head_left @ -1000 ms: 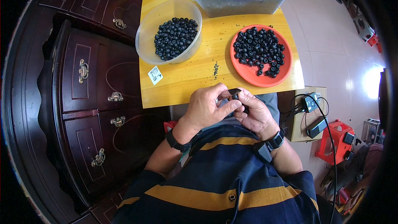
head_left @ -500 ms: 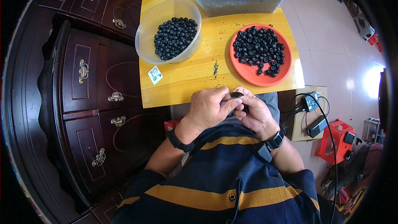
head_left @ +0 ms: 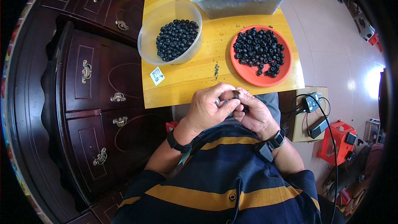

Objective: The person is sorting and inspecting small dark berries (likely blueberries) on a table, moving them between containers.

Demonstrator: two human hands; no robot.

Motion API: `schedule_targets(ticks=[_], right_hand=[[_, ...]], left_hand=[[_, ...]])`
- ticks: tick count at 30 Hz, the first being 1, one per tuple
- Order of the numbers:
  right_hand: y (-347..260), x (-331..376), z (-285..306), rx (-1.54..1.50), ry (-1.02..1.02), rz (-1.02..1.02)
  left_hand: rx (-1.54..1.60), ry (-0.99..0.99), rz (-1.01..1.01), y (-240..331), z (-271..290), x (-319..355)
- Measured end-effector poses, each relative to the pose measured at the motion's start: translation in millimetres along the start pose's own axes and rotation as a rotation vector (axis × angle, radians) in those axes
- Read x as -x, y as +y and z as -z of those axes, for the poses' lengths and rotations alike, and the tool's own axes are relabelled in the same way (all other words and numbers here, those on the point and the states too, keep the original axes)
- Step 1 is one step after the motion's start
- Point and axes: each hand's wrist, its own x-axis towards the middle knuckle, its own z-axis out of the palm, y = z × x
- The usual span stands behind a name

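Note:
My left hand [head_left: 208, 107] and my right hand [head_left: 258, 111] meet just past the table's near edge, fingertips together. Between them they pinch a small dark rubbery piece [head_left: 236, 94], mostly covered by fingers. Another black bit [head_left: 246, 110] shows in the curl of my right fingers. Beyond my right hand, an orange-red plate [head_left: 265, 81] carries many small round black parts with holes [head_left: 257, 45]. To the left, a translucent round tub [head_left: 146, 43] contains more such black parts [head_left: 176, 39].
A large clear plastic bin [head_left: 240, 10] full of black pieces stands at the back of the yellow table [head_left: 182, 83]. Dark crumbs and a white label [head_left: 157, 76] lie on it. Dark wooden drawers [head_left: 83, 70] line the left. Right are a red stool [head_left: 336, 143] and cabled adapters [head_left: 317, 126].
My left hand has tilted and shifted slightly, and the dark piece between my fingertips has turned and is more covered. The view has shifted a little; the containers stay put.

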Motion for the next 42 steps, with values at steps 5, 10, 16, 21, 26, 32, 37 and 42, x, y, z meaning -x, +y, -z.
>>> schedule_targets(ticks=[5,10,16,21,26,32,37,42], right_hand=[[-2.1,-2.6,8.4,0.031,0.004,-0.004],[-8.7,-1.1,0.4,-0.007,-0.058,0.0],[-8.6,-6.2,-4.8,-0.009,-0.122,0.012],[-8.4,-7.7,12.4,-0.081,-0.267,-0.021],[-4.7,-4.2,-4.7,0.065,-0.003,0.03],[-0.2,-6.4,6.7,0.028,-0.161,0.026],[-0.2,-3.9,7.6,0.06,0.036,0.062],[-1.7,-5.3,4.4,0.101,0.004,0.034]], left_hand=[[-0.058,0.009,-0.091,-8.7,10.0,-7.5],[0.013,0.574,-0.14,3.7,64.2,-37.8],[-0.221,0.166,-0.189,-0.2,37.9,-17.9],[-0.236,-0.089,-0.053,-12.1,-4.6,0.6],[-0.377,-0.098,-0.136,-11.1,-8.8,-2.2],[-0.246,-0.077,0.006,-16.0,-10.4,1.3],[0.141,-0.017,0.101,-24.7,-8.3,3.9],[0.423,-0.057,0.2,-22.0,-9.4,7.7]])
